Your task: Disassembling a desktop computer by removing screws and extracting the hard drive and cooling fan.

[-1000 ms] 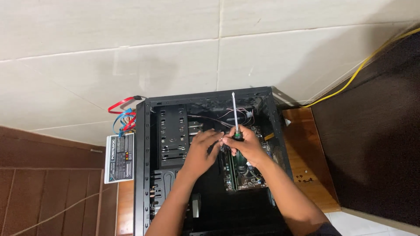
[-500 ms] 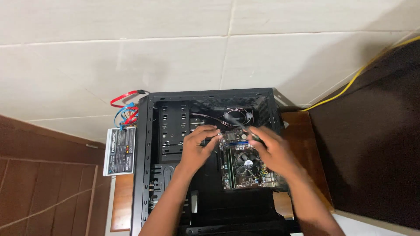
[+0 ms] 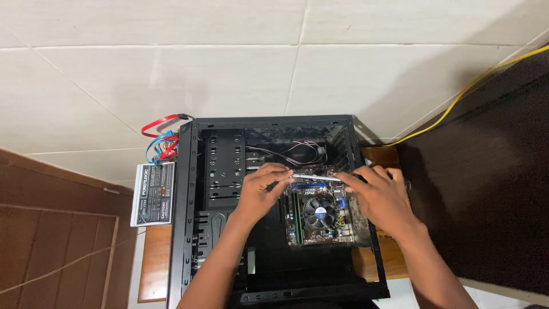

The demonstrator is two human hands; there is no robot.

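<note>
two hands (image 3: 264,191) (image 3: 380,197) on one screwdriver (image 3: 315,178)

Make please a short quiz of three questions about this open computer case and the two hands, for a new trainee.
1. True or false: the screwdriver stands upright in the right hand.
2. What lies left of the computer case on the wooden surface? A) a keyboard B) a power supply unit C) a monitor
3. Which round part sits in the middle of the motherboard?

Key
1. False: it lies roughly level, its shaft between the left hand and the right hand.
2. B, the power supply unit, with red and blue cables behind it.
3. The cooler fan.
</note>
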